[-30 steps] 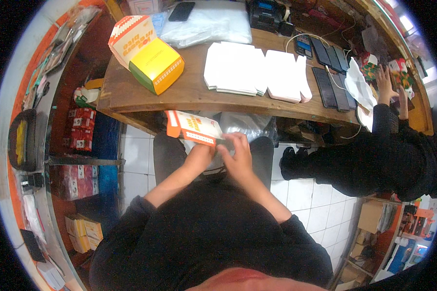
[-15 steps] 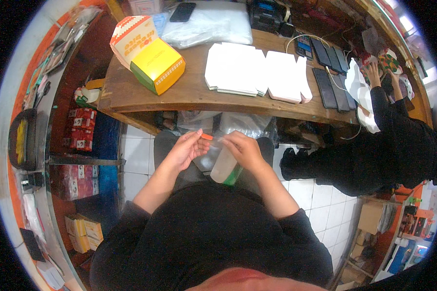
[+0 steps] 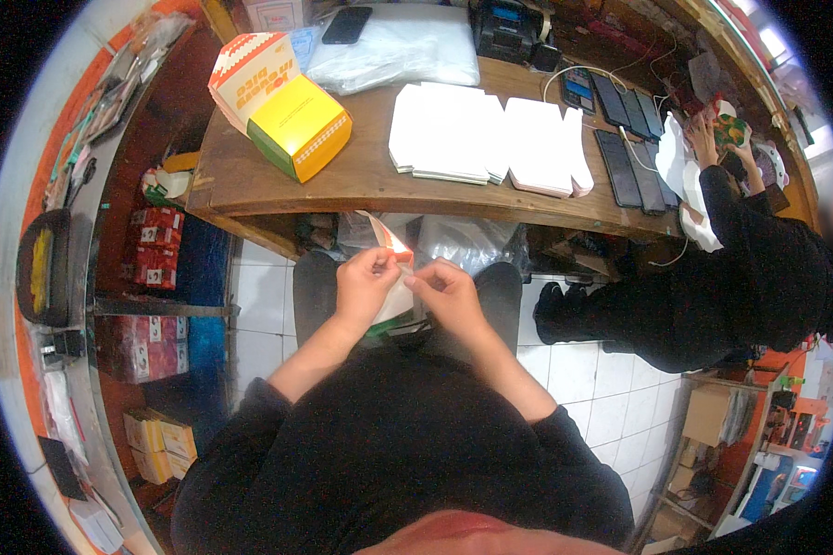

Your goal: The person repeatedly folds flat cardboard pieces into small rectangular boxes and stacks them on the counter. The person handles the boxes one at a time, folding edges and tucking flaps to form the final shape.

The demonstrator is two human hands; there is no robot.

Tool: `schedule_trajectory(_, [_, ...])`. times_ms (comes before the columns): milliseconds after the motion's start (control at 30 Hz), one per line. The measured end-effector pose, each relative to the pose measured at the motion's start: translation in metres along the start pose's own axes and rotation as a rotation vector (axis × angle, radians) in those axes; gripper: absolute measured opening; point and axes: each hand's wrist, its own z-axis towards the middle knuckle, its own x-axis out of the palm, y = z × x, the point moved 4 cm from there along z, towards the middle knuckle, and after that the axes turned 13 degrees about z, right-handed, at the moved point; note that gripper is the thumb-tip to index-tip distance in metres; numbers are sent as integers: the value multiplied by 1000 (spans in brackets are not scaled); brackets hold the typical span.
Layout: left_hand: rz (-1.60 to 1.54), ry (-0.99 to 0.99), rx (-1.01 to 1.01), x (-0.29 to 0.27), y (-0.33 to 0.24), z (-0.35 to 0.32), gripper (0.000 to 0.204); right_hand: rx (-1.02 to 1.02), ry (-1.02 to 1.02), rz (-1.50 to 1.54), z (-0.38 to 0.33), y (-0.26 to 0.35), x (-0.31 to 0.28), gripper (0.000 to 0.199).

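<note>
The card carton [image 3: 396, 303] is near the centre of the frame, below the front edge of the bench [image 3: 296, 198] and in front of the person's lap. It is thin and partly folded: a pale, plain face shows between the hands, green shows at its lower end, and a narrow orange-and-white flap points up past the fingers. The left grip [image 3: 365, 285] pinches it near the flap; the right grip [image 3: 448, 294] has thumb and fingertips closed on its edge, the 2 grips almost touching.

0.5 s ago the left palm was turned up and the carton hung lower, under the right grip; now the left fingers are curled in and the flap stands above them. The yellow-and-green box [image 3: 301, 125], upper left, has stayed put.
</note>
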Motion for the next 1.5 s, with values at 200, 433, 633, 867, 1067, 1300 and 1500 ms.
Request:
schedule_trajectory(200, [-40,-35,147,6,-11,-10,20,4,-80,74,4,-17,5,16])
schedule_trajectory(433, [-237,21,67,10,-4,-12,19,-370,-112,-267,-5,-15,20,23])
schedule_trajectory(633, [-613,82,-188,1,31,-5,29,-206,-251,-233,12,-34,-11,39])
schedule_trajectory(867, [-40,259,-110,-14,69,6,27,84,-17,13,9,-33,-26,42])
schedule_trajectory(1067, [-128,614,-194,-3,16,-7,24,93,192,-253,-5,-18,-7,40])
schedule_trajectory(1300, [-448,517,-225,11,8,-11,13,-344,-100,-448,-14,-13,-7,23])
schedule_trajectory(1500, [-396,745,-151,2,5,-12,21,-537,75,-489,-26,2,-9,15])
